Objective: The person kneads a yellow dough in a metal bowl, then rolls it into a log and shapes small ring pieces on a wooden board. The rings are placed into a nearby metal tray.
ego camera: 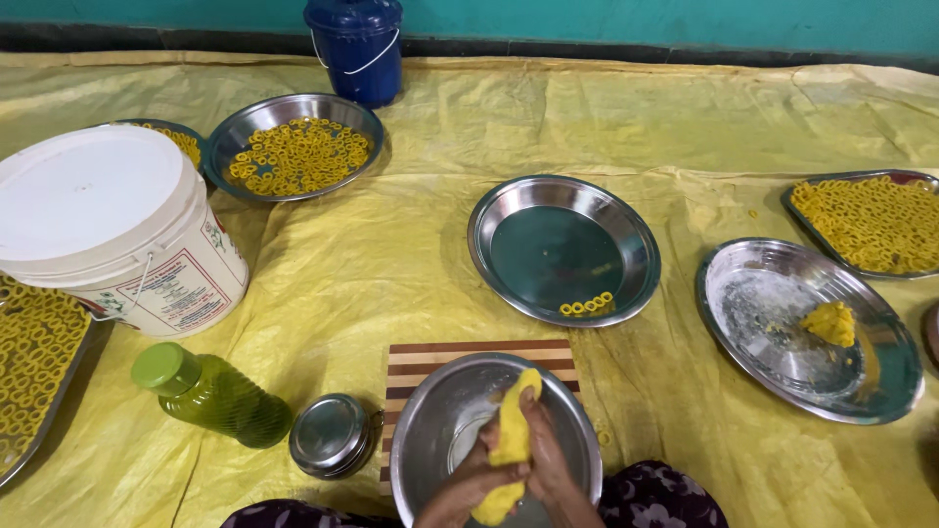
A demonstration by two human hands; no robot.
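I'm looking down over a yellow sheet (391,264) spread on the floor; both hands are low in the frame, above a steel bowl (440,416) that sits on a striped wooden board (421,357); the left hand (469,484) and the right hand (548,460) are closed around a long roll of yellow dough (511,445), pressing it between them, the roll standing nearly upright over the bowl; just left of the bowl, a small round steel lid (330,433), and beside that a green plastic bottle (210,393) lying on its side, green cap toward the left; further left, a white plastic bucket (117,225) with a white lid, its label a pale panel with red edging low on the side wall, print too small for me to make out; at the top, a dark blue pail (357,49) against the teal wall; steel plates all around; one plate (293,147) at upper left heaped with small yellow rings, a centre plate (562,249) nearly bare with a few rings at its near rim, a right plate (807,328) with a lump of dough, floury; a tray (866,223) at far right full of rings, another tray (34,376) at far left the same
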